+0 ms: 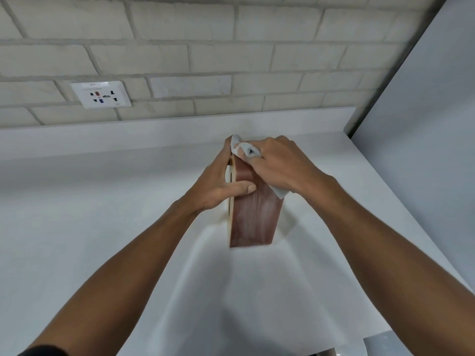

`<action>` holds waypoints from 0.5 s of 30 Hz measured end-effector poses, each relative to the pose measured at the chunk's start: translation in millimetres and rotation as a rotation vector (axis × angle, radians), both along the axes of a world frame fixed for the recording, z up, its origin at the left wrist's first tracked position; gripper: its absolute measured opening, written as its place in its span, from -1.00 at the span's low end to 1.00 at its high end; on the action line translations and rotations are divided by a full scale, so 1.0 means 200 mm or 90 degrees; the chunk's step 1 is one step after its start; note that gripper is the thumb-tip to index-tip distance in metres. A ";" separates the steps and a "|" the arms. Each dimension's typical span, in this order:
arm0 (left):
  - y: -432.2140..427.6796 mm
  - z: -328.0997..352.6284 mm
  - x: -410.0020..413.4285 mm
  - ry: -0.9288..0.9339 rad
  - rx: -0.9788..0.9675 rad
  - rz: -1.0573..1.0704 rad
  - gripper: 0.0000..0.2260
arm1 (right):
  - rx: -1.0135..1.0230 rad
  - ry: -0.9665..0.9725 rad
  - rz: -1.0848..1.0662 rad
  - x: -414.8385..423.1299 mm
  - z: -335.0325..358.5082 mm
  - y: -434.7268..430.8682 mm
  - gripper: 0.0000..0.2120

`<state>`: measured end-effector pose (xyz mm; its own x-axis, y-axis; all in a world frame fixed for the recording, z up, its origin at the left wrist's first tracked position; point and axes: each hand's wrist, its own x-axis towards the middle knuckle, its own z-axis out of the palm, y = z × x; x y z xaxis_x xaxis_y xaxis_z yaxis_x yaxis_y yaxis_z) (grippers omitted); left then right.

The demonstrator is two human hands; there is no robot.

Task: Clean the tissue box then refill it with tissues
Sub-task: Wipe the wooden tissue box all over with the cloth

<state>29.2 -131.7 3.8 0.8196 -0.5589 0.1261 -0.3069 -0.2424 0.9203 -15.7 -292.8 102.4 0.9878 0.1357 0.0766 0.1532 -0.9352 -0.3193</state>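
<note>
Far to the left we see a white socket plate (101, 95) set in the pale brick wall (180, 55), just above the raised back edge of the white worktop (77, 201). Moving towards the middle, the left hand (218, 183) grips the tissue box (254, 219) near its upper end. The thumb is laid flat across the broad brown face and the fingers are wrapped round the far left side, where we mostly lose sight of them. The box is of reddish-brown wood with a pale edge along its left. It stands on one short end on the worktop, close to the middle of the view and well clear of the wall. Something white shows on its left face by the fingers, and we cannot tell what it is. At the top of the box a grey cloth (250, 151) is bunched, with one corner hanging down the right edge. The right hand (282, 165) has its fingers curled round that cloth and presses it against the upper part of the box. Further right a plain grey-white panel (424, 124) rises beside the worktop.
</note>
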 end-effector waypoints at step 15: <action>-0.02 -0.02 0.00 0.080 0.016 0.014 -0.02 | 0.022 -0.243 0.126 -0.32 -0.34 -0.25 -0.43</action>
<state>29.8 -135.5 -0.6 0.8400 -0.5425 0.0080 -0.1841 -0.2711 0.9448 -79.6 -342.3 34.8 0.8432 0.3102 0.4390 0.4414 -0.8657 -0.2361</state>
